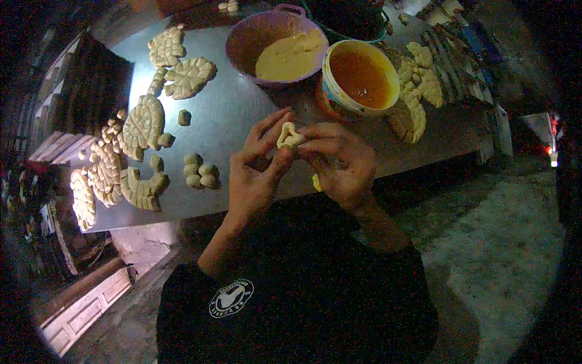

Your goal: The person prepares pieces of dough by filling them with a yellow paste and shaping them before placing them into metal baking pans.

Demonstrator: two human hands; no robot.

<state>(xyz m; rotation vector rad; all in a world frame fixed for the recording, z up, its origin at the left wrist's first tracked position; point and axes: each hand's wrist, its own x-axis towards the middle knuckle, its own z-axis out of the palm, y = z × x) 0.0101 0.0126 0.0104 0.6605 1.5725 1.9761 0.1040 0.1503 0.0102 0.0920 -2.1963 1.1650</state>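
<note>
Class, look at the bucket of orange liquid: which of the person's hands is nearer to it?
Right. The right hand is close to the bucket, on the person's side of it; the left hand is farther off, to the left, across the dough piece.

L hand [256, 176] & R hand [347, 167] pinch dough pc [291, 139]; yellow bit [316, 182] by R hand. Beyond hands: purple basin [240, 51] w/ pale-yellow mass [291, 56], bucket [335, 101] w/ orange stuff [362, 77] nxt to it. Dough balls [207, 170] L of L hand.

Black shirt [327, 291], white oval emblem [231, 298]
</note>
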